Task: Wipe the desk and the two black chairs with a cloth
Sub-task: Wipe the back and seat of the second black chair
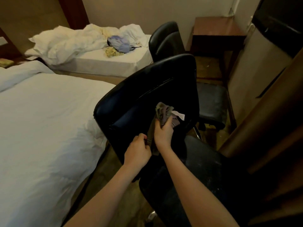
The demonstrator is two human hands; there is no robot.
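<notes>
A black chair stands right in front of me, its backrest tilted toward the bed and its dusty seat below my arms. My right hand grips a bunched grey-green cloth and holds it against the backrest. My left hand pinches the cloth's hanging lower end beside it. A second black chair stands behind the first one, its worn seat showing to the right. The desk's brown edge runs along the right side.
A bed with a white duvet fills the left. A second bed with crumpled bedding and a blue bag stands behind it. A brown side table sits in the back corner. A narrow strip of floor runs between the chairs and the desk.
</notes>
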